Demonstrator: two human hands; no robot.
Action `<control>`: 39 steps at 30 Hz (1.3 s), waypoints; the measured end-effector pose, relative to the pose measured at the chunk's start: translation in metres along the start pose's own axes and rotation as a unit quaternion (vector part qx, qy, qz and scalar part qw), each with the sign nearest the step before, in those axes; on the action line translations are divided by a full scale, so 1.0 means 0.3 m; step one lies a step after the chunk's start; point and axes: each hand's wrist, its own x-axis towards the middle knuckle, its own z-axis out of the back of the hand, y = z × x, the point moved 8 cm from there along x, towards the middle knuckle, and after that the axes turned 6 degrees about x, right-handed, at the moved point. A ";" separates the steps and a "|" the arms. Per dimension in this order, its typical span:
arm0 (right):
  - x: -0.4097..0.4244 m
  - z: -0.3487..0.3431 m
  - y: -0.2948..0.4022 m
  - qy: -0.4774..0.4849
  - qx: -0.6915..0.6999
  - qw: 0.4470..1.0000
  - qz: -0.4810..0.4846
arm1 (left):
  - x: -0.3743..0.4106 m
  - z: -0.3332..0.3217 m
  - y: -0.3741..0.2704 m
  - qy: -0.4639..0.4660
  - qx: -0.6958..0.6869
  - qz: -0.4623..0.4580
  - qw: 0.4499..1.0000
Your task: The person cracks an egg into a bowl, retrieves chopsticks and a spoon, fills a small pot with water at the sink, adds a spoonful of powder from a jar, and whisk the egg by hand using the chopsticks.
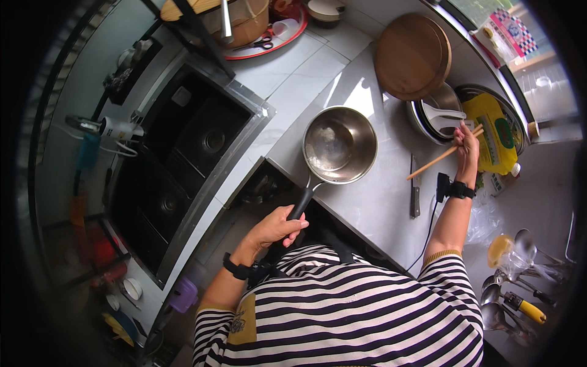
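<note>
My left hand (pixel 275 227) grips the black handle of a stainless-steel saucepan (pixel 340 144). The pan looks bare inside, with pale marks on its bottom. It is over the grey countertop (pixel 353 206); whether it touches it I cannot tell. In my right hand (pixel 467 143) is a pair of wooden chopsticks (pixel 431 164), slanting down to the left. That hand is beside stacked bowls (pixel 418 120) holding white spoons (pixel 442 112). Below the chopsticks lies a knife (pixel 415 195) with a dark handle.
A round wooden board (pixel 410 57) stands behind the bowls, with a yellow pouch (pixel 493 133) to their right. Ladles and spoons (pixel 513 284) lie at the far right. At left is a black double sink (pixel 183 151). A red-rimmed tray (pixel 261 52) holds scissors (pixel 264 42).
</note>
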 end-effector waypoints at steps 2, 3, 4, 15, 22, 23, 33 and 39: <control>-0.045 0.062 0.024 -0.029 -0.003 0.999 0.021 | -0.069 0.024 0.017 -0.004 -0.032 -0.027 0.999; -0.086 0.093 0.035 -0.060 -0.009 0.998 0.034 | -0.110 0.043 0.032 -0.013 -0.051 -0.035 0.998; -0.136 0.102 0.058 -0.074 -0.013 0.994 0.074 | -0.153 0.058 0.046 -0.018 -0.072 -0.052 0.996; -1.117 -0.774 -0.113 0.344 -0.257 0.895 0.121 | -0.780 0.327 0.330 -0.154 -0.246 -0.204 0.935; -1.530 -1.262 -0.394 0.549 -0.255 0.796 0.015 | -1.093 0.427 0.498 -0.216 -0.200 -0.244 0.924; -1.555 -1.322 -0.430 0.578 -0.238 0.781 -0.006 | -1.113 0.432 0.506 -0.225 -0.193 -0.250 0.922; -1.597 -1.878 -0.779 0.652 -0.274 0.694 -0.132 | -1.164 0.491 0.510 -0.315 -0.161 -0.212 0.911; -1.579 -2.157 -0.917 0.661 -0.352 0.655 -0.101 | -1.123 0.557 0.431 -0.344 -0.152 -0.181 0.909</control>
